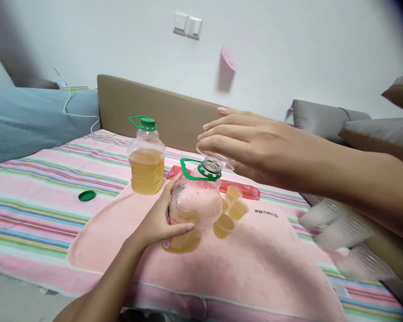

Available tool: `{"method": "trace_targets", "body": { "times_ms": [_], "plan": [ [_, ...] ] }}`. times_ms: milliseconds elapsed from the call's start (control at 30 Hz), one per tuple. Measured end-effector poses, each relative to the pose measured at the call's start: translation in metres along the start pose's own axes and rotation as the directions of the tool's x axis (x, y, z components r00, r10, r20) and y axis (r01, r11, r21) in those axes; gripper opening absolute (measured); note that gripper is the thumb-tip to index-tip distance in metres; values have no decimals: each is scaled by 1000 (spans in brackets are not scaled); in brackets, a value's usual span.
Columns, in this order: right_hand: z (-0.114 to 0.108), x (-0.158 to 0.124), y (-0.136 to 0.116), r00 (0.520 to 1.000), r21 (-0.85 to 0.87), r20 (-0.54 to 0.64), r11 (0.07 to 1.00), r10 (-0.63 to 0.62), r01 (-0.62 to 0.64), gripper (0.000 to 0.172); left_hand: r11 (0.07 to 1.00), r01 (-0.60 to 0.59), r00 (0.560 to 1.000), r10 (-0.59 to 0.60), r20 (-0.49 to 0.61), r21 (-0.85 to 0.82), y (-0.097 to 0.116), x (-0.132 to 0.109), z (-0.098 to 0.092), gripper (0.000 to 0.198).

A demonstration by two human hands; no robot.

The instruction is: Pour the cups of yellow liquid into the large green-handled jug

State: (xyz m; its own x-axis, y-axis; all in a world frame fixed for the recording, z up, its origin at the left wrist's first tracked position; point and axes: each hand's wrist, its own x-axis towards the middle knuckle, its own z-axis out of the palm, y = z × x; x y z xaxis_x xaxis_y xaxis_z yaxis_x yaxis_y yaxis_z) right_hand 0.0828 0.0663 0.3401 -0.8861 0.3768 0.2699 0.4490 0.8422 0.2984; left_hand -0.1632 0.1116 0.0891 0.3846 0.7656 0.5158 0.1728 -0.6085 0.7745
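My left hand (161, 221) grips the side of a clear plastic bottle (204, 199) with a green ring handle, a bare open neck and yellow liquid low inside. Above that neck, my right hand (240, 134) is curled around a clear plastic cup (223, 160), tilted over the opening; the fingers cover most of it. Just right of the bottle, several small clear cups (238, 209) of yellow liquid stand together. Farther back on the left is a second bottle (147, 167), capped in green and more than half full. A loose green cap (87, 195) lies on the striped sheet.
A pink mat (255, 268) with printed letters lies under the bottles and cups. Behind them is a red plastic wrapper (245, 190). Stacks of clear cups (342, 230) lie at the right edge. A brown headboard (154, 107) and grey cushions (319, 118) stand against the wall.
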Motion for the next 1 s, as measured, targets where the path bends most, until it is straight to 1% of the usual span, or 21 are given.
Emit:
{"method": "trace_targets", "body": {
  "times_ms": [167, 267, 367, 467, 567, 633, 700, 733, 767, 800, 833, 867, 900, 933, 967, 1000],
  "plan": [
    [0, 1, 2, 1000, -36, 8, 999, 24, -24, 29, 1000, 2, 1000, -2, -3, 3, -1, 0, 0, 133],
    [1, 1, 5, 999, -11, -3, 999, 33, -33, 31, 1000, 15, 1000, -15, -1, 12, -1, -1, -1, 132],
    [1, -1, 10, 998, 39, -11, 998, 57, -57, 36, 999, 21, 1000, -21, 4, 28, 0, -1, -1, 130],
    [0, -5, 15, 986, 118, 1, 979, 164, -163, 46, 999, 21, 1000, -21, 11, 33, 0, -2, -2, 129],
    [1, -9, 21, 958, 216, 7, 935, 286, -281, 55, 999, 19, 1000, -19, 10, 27, -1, -2, -2, 131],
    [6, -13, 27, 935, 297, -12, 894, 354, -335, 59, 999, 17, 1000, -18, 9, 29, -1, -2, -2, 132],
    [18, -20, 32, 903, 428, -43, 824, 427, -370, 63, 999, 19, 1000, -19, 10, 30, -2, -2, -1, 131],
    [27, -25, 35, 878, 515, -66, 770, 474, -377, 64, 999, 20, 1000, -20, 8, 26, -2, -2, -1, 131],
    [38, -31, 37, 842, 610, -95, 700, 531, -372, 66, 1000, 21, 1000, -21, 5, 21, -2, -1, -1, 132],
    [50, -40, 38, 790, 703, -123, 615, 601, -359, 68, 1000, 22, 1000, -22, 1, 15, -2, -1, -1, 132],
    [64, -50, 39, 714, 783, -149, 522, 684, -337, 70, 1000, 23, 1000, -23, 0, 12, -3, -1, -1, 132],
    [78, -62, 39, 625, 846, -166, 435, 763, -306, 72, 1000, 24, 1000, -24, 4, 13, -3, -1, -2, 133],
    [93, -75, 38, 530, 891, -172, 360, 830, -275, 73, 1000, 26, 1000, -26, 10, 16, -4, -1, -2, 133],
    [108, -90, 36, 448, 921, -152, 291, 881, -260, 73, 999, 27, 999, -28, 17, 21, -5, -1, -3, 133],
    [122, -106, 34, 375, 935, -137, 244, 917, -256, 73, 999, 26, 999, -27, 21, 26, -6, -1, -3, 133],
    [134, -122, 31, 313, 940, -126, 215, 941, -265, 72, 999, 23, 999, -24, 21, 32, -7, -1, -4, 132]
  ]
}}
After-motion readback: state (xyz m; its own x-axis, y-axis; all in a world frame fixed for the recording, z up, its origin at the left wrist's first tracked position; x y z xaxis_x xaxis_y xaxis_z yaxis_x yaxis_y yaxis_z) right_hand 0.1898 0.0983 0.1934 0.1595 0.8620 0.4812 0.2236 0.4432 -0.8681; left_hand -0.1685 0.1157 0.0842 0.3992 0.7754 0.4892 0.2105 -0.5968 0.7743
